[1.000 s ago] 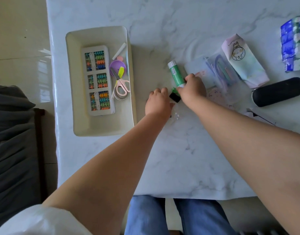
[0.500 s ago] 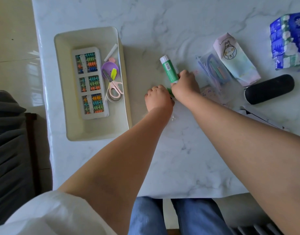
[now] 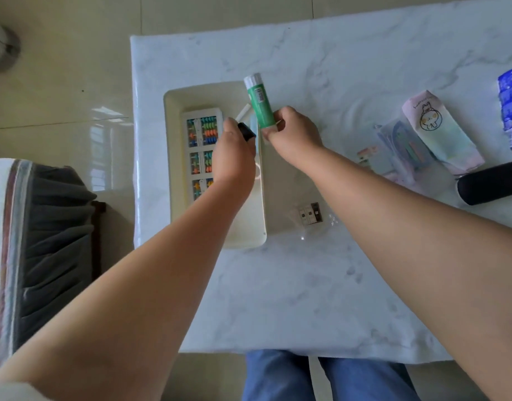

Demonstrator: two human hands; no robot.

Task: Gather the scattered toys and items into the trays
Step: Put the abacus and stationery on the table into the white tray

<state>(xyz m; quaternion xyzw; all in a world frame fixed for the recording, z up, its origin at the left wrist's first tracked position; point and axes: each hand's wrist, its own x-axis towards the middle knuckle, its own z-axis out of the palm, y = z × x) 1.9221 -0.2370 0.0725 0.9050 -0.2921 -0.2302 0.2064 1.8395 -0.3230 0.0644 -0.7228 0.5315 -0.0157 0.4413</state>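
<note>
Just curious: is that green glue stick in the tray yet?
Not yet: the right hand holds the glue stick above the tray rim.

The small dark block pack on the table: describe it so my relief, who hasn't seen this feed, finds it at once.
Start at the cream tray on the left of the marble table. Just off the tray's right rim, near its closer corner, lies the block pack, between the person's two forearms. It is a clear wrapper holding a short row of grey-to-dark pieces, alone on bare marble, well apart from the pouches at right.
</note>
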